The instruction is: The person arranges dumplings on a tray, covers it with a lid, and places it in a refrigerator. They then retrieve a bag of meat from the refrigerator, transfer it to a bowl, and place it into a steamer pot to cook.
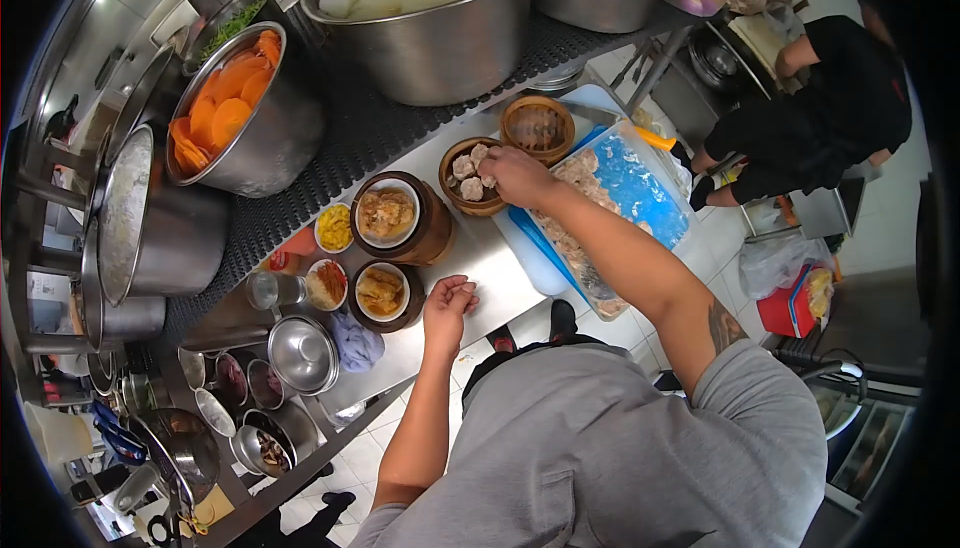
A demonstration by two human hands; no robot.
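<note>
My right hand reaches over a round bamboo steamer that holds several pale meat dumplings. Its fingertips are at the dumplings on the right side, and what they hold is hidden. Behind it stands another bamboo steamer with no dumplings in it. A clear tray with pinkish minced filling and a blue bottom lies right of the steamers, under my right forearm. My left hand, fingers curled, hovers over the steel counter beside two wooden steamers with bowls of food.
A raised black shelf holds steel pots, one with sliced carrots. Yellow food in a small bowl, steel bowls and a purple cloth sit at the left. A person in black stands at the upper right.
</note>
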